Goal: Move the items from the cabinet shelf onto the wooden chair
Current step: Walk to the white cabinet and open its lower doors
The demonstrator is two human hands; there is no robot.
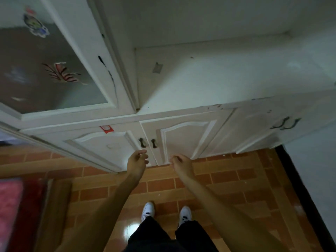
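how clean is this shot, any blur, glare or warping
Head view: dim, with a cool cast on the cabinet; the wide lens bows its edges; a glare patch sits on the floor near the shoes; the stickers on the glass door and the pink patch at far left are smeared; left hand and right hand look slightly soft.

The white wooden cabinet [181,137] stands before you, its two dark metal door handles [142,142] just above your left hand [137,160] and right hand [181,165]. Its glass-panelled upper door [54,79] lies left of the recessed shelf [218,91].
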